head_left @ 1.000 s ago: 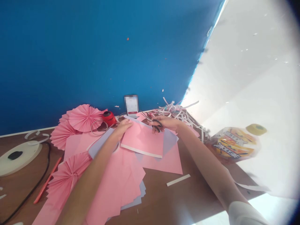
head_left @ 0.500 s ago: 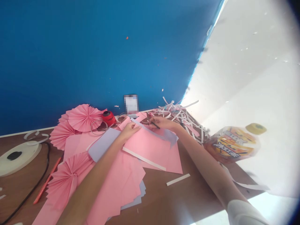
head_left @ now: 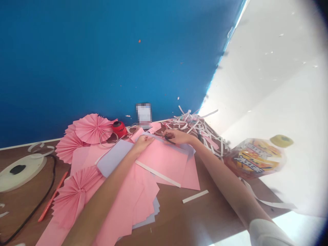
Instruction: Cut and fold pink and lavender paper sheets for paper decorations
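Observation:
My left hand (head_left: 142, 143) is closed at the left end of the top edge of a pink paper sheet (head_left: 164, 157), thumb and fingers pinching it. A lilac sheet (head_left: 190, 150) shows along that edge and at the right, behind the pink. Across from it my right hand (head_left: 178, 136) is closed round a slim dark tool (head_left: 169, 140) at the same edge; its kind is too small to make out. Along the pink sheet's lower side lies a white strip (head_left: 159, 174). Under my left forearm spreads a stack of pink sheets (head_left: 143, 201).
Pink folded paper fans (head_left: 93, 129) stand at the left, near a red tape roll (head_left: 119, 129). Paper strips (head_left: 197, 126) heap at the back right, beside a drink bottle (head_left: 253, 157). A phone-like device (head_left: 144, 114) leans on the wall. A red pen (head_left: 52, 198) and dark cable lie left.
The lilac sheet, lifted and curved before, now lies flatter against the pink sheet. My right hand has shifted slightly at the top edge. My left hand stays in place.

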Available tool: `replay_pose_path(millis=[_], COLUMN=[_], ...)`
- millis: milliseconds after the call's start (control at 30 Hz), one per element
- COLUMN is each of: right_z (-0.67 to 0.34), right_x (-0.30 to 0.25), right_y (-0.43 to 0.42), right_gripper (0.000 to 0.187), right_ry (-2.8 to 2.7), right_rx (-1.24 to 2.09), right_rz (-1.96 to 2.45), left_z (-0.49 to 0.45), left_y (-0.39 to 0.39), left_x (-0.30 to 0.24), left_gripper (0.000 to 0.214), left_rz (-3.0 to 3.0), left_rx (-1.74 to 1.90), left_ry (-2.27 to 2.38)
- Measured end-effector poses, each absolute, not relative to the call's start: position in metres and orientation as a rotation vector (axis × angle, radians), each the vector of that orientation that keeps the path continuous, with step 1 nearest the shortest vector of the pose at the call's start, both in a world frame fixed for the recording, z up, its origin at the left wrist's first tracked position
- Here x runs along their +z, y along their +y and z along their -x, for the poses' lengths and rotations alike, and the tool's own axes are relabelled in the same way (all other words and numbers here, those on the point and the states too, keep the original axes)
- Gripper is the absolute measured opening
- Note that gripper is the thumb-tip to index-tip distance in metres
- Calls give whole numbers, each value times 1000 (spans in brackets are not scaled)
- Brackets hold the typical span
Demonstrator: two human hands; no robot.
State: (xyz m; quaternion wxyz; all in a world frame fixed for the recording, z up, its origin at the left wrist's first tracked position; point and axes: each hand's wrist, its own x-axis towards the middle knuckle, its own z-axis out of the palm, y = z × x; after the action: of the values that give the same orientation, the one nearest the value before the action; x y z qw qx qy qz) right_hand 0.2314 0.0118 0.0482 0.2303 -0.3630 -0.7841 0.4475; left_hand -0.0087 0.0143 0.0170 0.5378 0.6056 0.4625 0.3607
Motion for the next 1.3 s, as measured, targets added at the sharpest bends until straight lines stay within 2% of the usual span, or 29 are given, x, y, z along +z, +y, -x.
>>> replay_pose_path(millis=[200, 700, 1300], right_z=[-230, -230, -235], right_x=[44, 51, 56], right_y=[12, 10, 8], right_gripper=[24, 26, 35], right_ry=[-2280, -2358, -2350], right_rx=[1087, 877, 871], right_rz=[993, 980, 1032], left_z=[6, -1, -4], left_y=[14, 11, 11], left_x=[14, 13, 2], left_gripper=[36, 25, 25], left_rz=[-1462, -1405, -1408], left_rx=[888, 1023, 1097], left_ry=[1010, 1111, 1113])
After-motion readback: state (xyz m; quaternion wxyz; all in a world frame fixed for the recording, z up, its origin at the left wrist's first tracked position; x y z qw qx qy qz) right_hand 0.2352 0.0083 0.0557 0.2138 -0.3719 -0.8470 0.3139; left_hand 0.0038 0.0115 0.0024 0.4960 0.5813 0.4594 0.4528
